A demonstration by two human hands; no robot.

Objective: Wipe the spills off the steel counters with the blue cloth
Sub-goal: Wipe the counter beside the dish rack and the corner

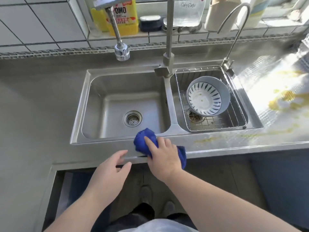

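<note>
Blue cloth on front bench edge.
Our left hand (111, 166) hangs released at the bench (217, 144) lip; right hand (164, 155) presses, grasping the blue cloth (143, 140) before the sink (93, 101). Yellow spills (282, 99) lie far right.

Right hand (164, 155) flat on bunched blue cloth (145, 141), pressing it on the steel tabletop (225, 144) front edge, just before the left sink basin (117, 104). Left hand (111, 169) open, fingers at the front lip. Yellow spills (282, 99) on tabletop right side, well apart. Patterned bowl (208, 96) tilted in wire basket (234, 121), right basin.
</note>
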